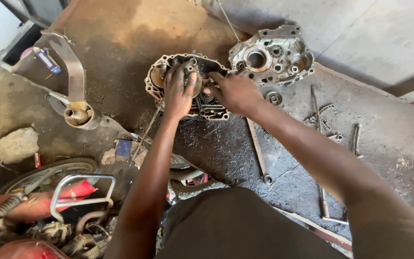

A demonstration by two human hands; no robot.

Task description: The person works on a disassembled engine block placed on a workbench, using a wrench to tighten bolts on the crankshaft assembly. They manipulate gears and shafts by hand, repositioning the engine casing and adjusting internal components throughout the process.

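An oily engine crankcase half (155, 80) with gears inside lies on the grimy floor. My left hand (178, 91) rests on top of it, fingers spread over a round gear or shaft part. My right hand (233, 91) reaches in from the right, its fingers pinching something small inside the case; what they hold is hidden. A second, cleaner crankcase half (274, 55) lies just behind and to the right of my right hand.
A long wrench (257, 151) lies below my right forearm. Bolts, a chain piece (319, 115) and more tools (323, 201) lie at the right. An exhaust pipe (78, 112) sits at left. A red motorcycle's rear rack (80, 189) and springs fill the lower left.
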